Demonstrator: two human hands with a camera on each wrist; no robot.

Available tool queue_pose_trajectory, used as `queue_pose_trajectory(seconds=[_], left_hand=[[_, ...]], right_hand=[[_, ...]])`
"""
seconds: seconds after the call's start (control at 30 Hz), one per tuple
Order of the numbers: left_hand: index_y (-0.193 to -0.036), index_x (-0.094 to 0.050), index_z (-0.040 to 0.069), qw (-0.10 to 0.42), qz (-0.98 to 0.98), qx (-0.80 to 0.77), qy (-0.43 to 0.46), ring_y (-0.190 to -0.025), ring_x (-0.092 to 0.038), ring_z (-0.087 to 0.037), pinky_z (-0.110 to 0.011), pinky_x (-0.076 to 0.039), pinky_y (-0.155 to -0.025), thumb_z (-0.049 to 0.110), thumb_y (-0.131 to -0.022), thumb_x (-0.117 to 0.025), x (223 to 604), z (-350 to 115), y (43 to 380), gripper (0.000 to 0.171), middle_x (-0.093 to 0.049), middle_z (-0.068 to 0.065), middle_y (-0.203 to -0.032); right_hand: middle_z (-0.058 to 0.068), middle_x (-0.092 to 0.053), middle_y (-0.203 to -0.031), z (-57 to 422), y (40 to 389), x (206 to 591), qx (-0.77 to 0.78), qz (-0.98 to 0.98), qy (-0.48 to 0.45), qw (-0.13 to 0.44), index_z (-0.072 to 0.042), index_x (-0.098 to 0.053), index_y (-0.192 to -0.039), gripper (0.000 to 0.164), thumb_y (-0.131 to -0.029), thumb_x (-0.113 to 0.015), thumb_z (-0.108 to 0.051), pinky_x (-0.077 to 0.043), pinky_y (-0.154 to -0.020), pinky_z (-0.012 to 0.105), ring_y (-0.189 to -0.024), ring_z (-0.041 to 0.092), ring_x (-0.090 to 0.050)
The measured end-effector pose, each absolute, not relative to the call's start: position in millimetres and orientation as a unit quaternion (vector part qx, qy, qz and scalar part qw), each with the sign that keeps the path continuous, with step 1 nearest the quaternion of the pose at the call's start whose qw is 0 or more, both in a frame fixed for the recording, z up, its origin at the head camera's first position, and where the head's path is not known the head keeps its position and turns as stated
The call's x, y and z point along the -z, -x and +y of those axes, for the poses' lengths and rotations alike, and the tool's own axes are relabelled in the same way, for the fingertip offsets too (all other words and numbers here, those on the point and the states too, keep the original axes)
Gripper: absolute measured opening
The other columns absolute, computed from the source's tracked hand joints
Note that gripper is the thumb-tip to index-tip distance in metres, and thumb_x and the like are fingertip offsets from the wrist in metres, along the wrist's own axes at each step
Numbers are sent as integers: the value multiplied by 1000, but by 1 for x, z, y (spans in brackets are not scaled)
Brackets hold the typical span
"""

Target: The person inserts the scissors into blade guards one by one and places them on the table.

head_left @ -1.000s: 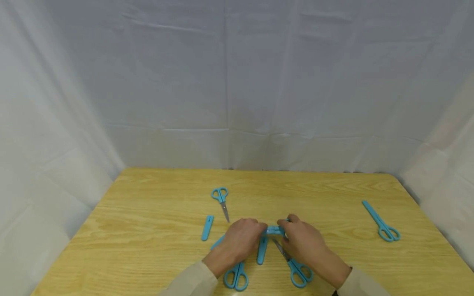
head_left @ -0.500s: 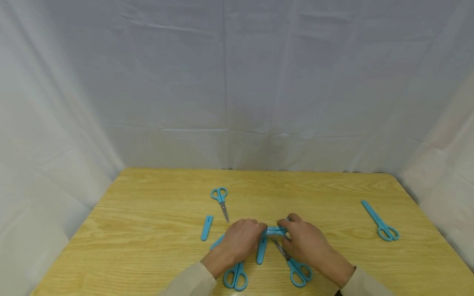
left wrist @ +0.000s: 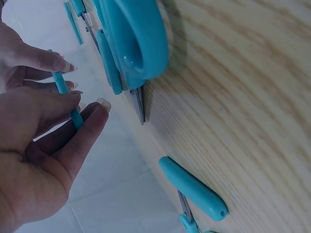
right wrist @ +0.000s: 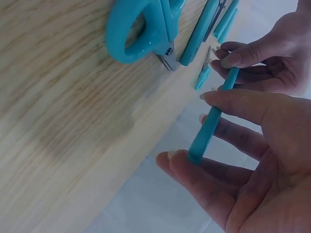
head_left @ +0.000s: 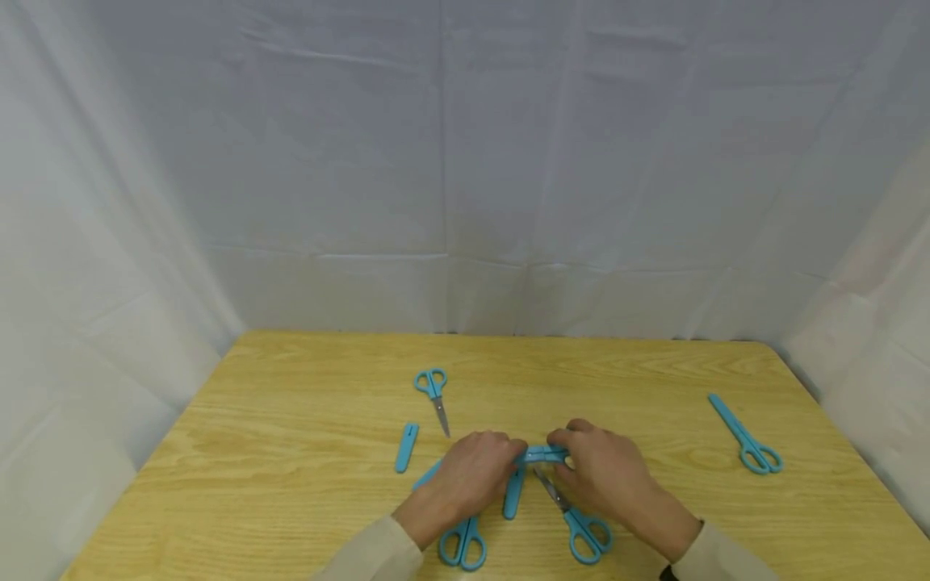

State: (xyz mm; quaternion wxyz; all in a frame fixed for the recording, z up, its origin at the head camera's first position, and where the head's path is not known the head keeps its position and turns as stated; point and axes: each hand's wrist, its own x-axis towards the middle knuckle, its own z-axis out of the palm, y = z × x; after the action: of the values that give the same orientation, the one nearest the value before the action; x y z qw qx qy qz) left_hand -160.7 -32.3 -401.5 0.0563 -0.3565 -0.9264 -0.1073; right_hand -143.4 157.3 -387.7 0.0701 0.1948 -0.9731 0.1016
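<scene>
In the head view, a pair of blue-handled scissors (head_left: 543, 454) lies crosswise between both hands, above the table's near middle. My left hand (head_left: 475, 470) pinches its left end between thumb and fingers, covering most of that end. At the other end, my right hand (head_left: 606, 478) grips the handles with thumb and fingertips. The right wrist view shows the scissors edge-on as a thin blue strip (right wrist: 209, 128). Below the hands lie a blue blade cover (head_left: 513, 492) and scissors with bare blades (head_left: 585, 534). Another pair of scissors (head_left: 462, 545) is partly hidden under my left wrist.
Farther back left are scissors with bare blades (head_left: 436, 395) and a loose blue cover (head_left: 407, 448). One more blue cover (head_left: 427, 474) pokes out beside my left hand. Scissors in their cover (head_left: 747, 440) lie far right on the wooden table (head_left: 312, 379). White sheeting (head_left: 450, 202) hangs behind.
My right hand has shifted slightly, its fingers showing a little more of the held scissors' handles. My left hand and the things on the table stay as they were.
</scene>
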Motion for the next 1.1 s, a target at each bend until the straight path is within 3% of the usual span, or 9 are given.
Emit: queue_pose_trajectory(seconds=[0.3,0.6,0.77,0.93,1.1], left_hand=[[-81,-64,15,63,-922,117,365,-57,-49,-5,-20,-41,-50,8,-89,-65,398,-28,162,10,-54,5,-66],[-96,-70,15,60,-917,143,367,-66,-55,-4,-22,-47,-60,12,-87,-67,397,-24,168,10,-61,6,-76],[-112,-69,16,69,-919,137,364,-74,-60,-7,-23,-49,-61,21,-87,-69,396,-24,170,25,-64,5,-87],[-135,-54,17,82,-923,133,351,-90,-63,-14,-27,-52,-64,29,-88,-69,395,-26,173,51,-64,0,-109],[-140,-48,16,87,-923,141,347,-103,-60,-18,-31,-52,-74,32,-89,-66,396,-29,175,56,-59,-3,-121]], right_hand=[[1,-63,-100,165,145,385,-114,-968,-209,76,-11,-71,-100,26,-75,-81,-15,-53,-64,32,-83,18,-64],[0,-62,-101,172,146,382,-114,-969,-210,67,-12,-71,-99,24,-77,-79,-17,-53,-63,32,-82,17,-63],[2,-62,-104,177,147,381,-115,-967,-210,82,-12,-71,-98,24,-76,-79,-17,-53,-63,31,-82,17,-64],[4,-61,-106,187,152,379,-115,-968,-203,91,-11,-71,-99,24,-77,-79,-17,-53,-61,30,-80,17,-64],[4,-60,-103,206,156,377,-121,-972,-182,83,-10,-70,-100,24,-79,-78,-19,-50,-56,27,-71,12,-60]])
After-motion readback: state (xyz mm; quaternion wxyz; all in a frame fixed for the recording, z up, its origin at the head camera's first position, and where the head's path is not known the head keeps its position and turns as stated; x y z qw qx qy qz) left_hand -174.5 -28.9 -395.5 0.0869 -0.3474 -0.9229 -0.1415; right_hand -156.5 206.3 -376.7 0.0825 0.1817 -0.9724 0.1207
